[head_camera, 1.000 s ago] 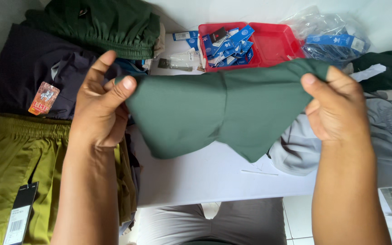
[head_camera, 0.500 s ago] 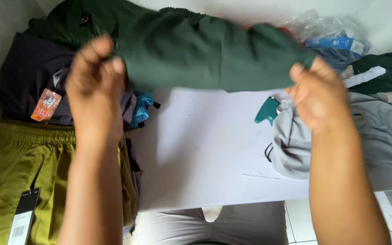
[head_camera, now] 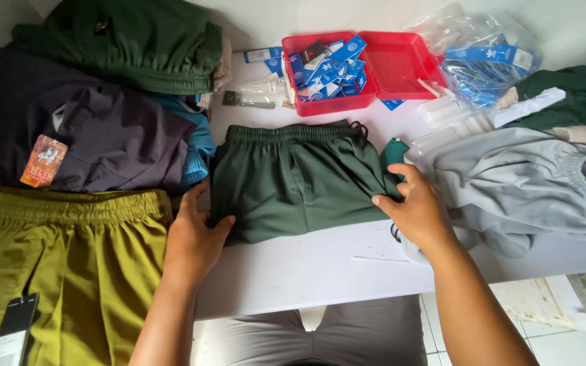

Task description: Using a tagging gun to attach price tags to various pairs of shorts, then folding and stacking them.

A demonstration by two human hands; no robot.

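Dark green shorts [head_camera: 293,179] lie folded flat on the white table [head_camera: 320,264], waistband toward the far side. My left hand [head_camera: 194,234] rests at their near left corner, thumb pressing the fabric edge. My right hand [head_camera: 415,207] pinches the right edge of the same shorts between thumb and fingers.
Olive-yellow shorts with a black tag [head_camera: 62,264] lie at the near left. Dark purple garments [head_camera: 96,135] and a green pile [head_camera: 137,47] sit behind them. A red box of blue tags [head_camera: 334,68], a plastic bag [head_camera: 490,57] and grey shorts [head_camera: 530,183] lie on the right.
The green shorts were held up in the air in both hands. They now lie folded flat on the table, with both hands lowered onto their edges.
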